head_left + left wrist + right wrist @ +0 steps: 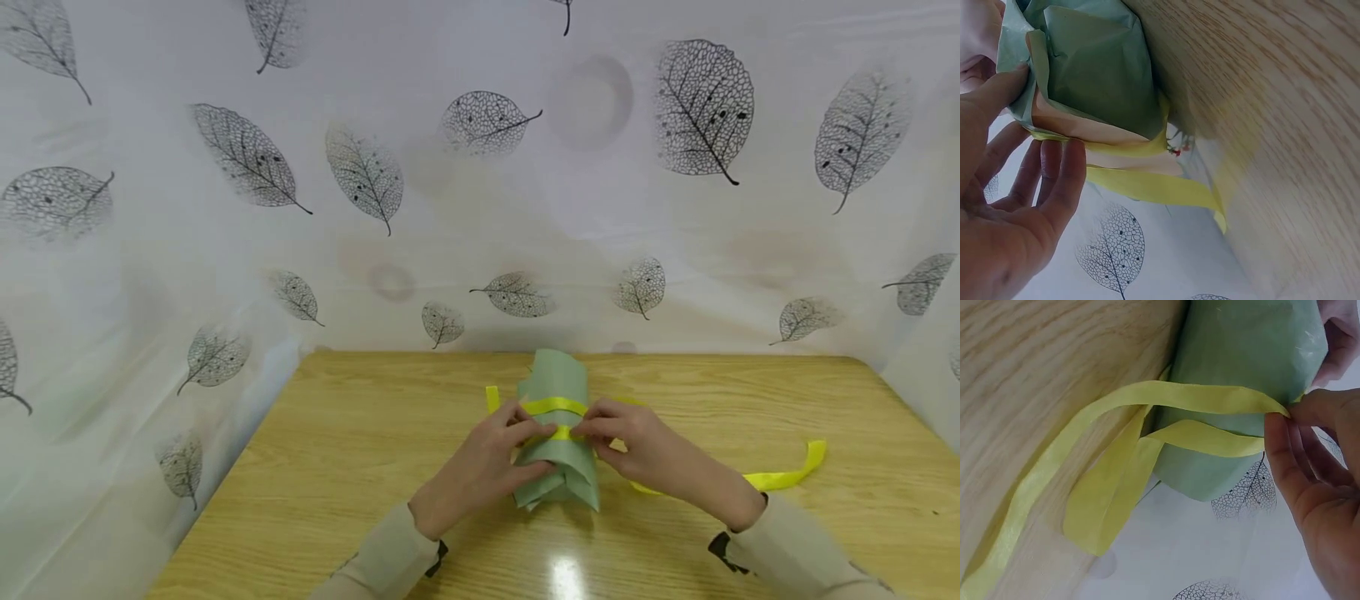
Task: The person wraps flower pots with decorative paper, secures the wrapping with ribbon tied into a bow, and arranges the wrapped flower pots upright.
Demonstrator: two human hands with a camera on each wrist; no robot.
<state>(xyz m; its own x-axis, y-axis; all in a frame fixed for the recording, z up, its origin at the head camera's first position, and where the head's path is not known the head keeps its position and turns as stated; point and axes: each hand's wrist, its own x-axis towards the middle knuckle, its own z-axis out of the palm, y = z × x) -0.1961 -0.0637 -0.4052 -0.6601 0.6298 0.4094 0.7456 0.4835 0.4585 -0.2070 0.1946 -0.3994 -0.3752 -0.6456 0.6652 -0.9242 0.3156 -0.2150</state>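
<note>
A bundle in green wrapping paper (558, 379) lies on the table, pale pink on the paper's inner side. A yellow ribbon (555, 406) runs across it, with a second yellow stretch lower down between the two hands. My left hand (491, 454) is at the bundle's left side, fingertips on the ribbon and thumb against the paper (1097, 56). From the right, my right hand (637, 437) pinches the ribbon (1210, 399) between thumb and forefinger. Small red blossoms or berries (1175, 150) peek out past the paper in the left wrist view.
One long ribbon tail (787, 479) trails over the wooden table (360, 467) to the right. A ribbon loop (1100, 512) hangs beside the bundle. Behind the table's far edge is a pale leaf-printed curtain (480, 217).
</note>
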